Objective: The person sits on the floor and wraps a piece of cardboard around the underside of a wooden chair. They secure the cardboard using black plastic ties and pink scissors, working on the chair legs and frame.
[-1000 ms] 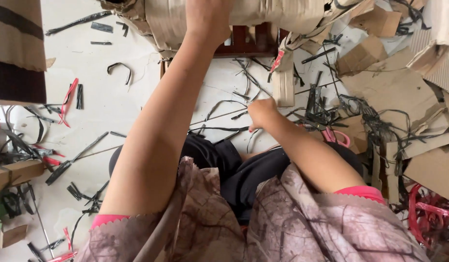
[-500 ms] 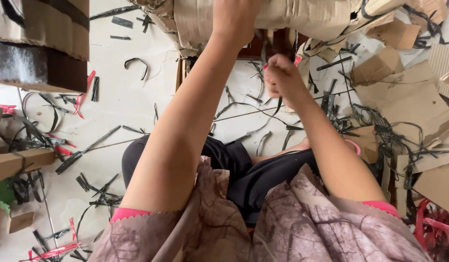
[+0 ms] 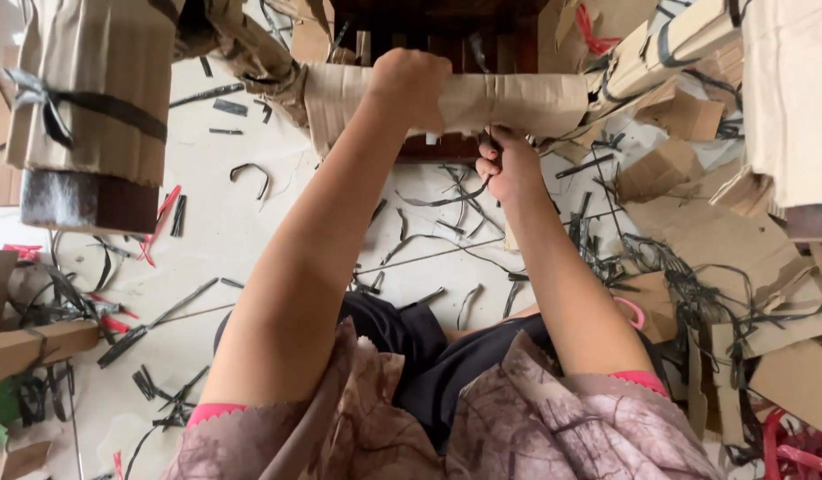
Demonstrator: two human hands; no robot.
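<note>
Head view, one lot. Folded cardboard stack (image 3: 509, 100): at twelve o'clock, lying across a dark wooden frame (image 3: 446, 40). Left hand (image 3: 411, 84): clenched down on top of the stack. Right hand (image 3: 510, 164): fist closed on a black plastic strap (image 3: 469, 191) under the stack's near edge. Strapped cardboard bundle (image 3: 86, 98): ten o'clock. Loose strap offcuts (image 3: 175, 302): strewn on pale floor (image 3: 224, 231).

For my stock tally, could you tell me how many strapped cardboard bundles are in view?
2: one bundle upper left; one upper right. Others may be hidden beyond the frame.
</note>
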